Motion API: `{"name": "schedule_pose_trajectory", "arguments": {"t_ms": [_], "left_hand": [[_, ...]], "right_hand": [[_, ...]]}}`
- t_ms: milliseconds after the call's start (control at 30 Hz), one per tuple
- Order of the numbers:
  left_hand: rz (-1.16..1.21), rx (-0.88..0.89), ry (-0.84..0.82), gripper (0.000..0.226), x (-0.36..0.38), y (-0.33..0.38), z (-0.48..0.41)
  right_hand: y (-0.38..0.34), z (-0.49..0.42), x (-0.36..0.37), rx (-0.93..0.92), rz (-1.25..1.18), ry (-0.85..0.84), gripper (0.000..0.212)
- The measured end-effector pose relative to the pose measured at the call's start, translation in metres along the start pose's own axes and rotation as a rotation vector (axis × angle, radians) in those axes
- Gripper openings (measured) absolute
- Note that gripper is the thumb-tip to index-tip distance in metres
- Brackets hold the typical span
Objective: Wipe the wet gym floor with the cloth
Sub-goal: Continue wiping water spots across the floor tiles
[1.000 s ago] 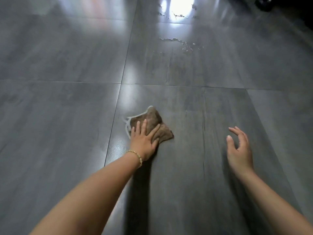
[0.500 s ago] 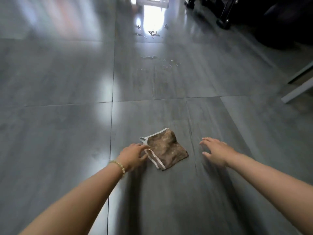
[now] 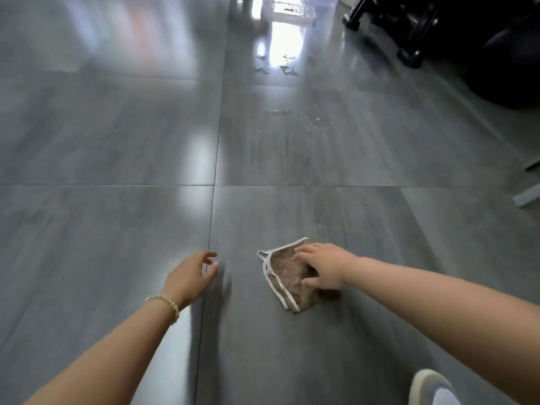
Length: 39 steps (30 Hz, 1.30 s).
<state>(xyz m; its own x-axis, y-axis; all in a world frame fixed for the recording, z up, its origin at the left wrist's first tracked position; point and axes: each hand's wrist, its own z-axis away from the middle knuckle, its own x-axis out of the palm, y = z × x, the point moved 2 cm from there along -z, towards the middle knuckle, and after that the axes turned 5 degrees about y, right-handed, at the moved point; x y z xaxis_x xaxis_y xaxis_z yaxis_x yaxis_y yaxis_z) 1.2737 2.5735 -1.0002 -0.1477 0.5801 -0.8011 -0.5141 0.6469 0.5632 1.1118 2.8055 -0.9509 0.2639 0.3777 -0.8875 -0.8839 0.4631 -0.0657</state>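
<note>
A brown cloth (image 3: pixel 285 274) with a white hem lies crumpled on the grey tiled floor (image 3: pixel 117 229). My right hand (image 3: pixel 323 266) rests on top of the cloth with its fingers spread flat. My left hand (image 3: pixel 191 274), with a bead bracelet at the wrist, hovers above bare floor to the cloth's left, fingers loosely curled and holding nothing. Farther ahead, water droplets (image 3: pixel 295 118) are scattered on the tile. A second wet patch (image 3: pixel 276 67) glints beyond them.
Black gym equipment with wheels (image 3: pixel 415 27) stands at the far right. A clear plastic container (image 3: pixel 287 11) sits at the far end of the floor. A white bar (image 3: pixel 529 195) juts in at the right edge. My shoe tip (image 3: pixel 429 388) shows at the bottom right.
My left hand has let go of the cloth and drawn away to the left. My right hand has come in from the right and landed on the cloth. The view has tilted up.
</note>
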Motion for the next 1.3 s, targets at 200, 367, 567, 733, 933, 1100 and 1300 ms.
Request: {"name": "schedule_pose_trajectory", "arguments": {"t_ms": [200,367,567,733,933,1100,1300], "left_hand": [[-0.205,0.076,0.059,0.038,0.036,0.047,-0.019],[-0.339,-0.116,0.006,0.044,0.02,0.045,-0.029],[-0.392,-0.308,0.106,0.045,-0.041,0.047,-0.044],[-0.075,-0.402,0.283,0.039,-0.028,0.044,-0.064],[0.022,-0.213,0.422,0.032,0.043,0.046,-0.104],[-0.022,-0.032,0.375,0.043,0.091,0.089,-0.134],[-0.059,0.037,0.368,0.053,0.104,0.098,-0.156]], "right_hand": [[0.026,-0.027,0.073,-0.22,0.068,-0.038,0.082],[0.046,-0.043,0.104,-0.242,0.138,-0.021,0.076],[0.023,-0.085,0.088,-0.337,0.06,0.02,0.059],[-0.017,-0.164,0.034,-0.195,-0.05,0.136,0.057],[0.003,-0.2,0.041,-0.108,-0.097,0.415,0.052],[0.187,-0.105,0.099,0.377,-0.223,0.502,0.055],[0.306,-0.001,0.125,1.377,-0.55,0.462,0.075]]}}
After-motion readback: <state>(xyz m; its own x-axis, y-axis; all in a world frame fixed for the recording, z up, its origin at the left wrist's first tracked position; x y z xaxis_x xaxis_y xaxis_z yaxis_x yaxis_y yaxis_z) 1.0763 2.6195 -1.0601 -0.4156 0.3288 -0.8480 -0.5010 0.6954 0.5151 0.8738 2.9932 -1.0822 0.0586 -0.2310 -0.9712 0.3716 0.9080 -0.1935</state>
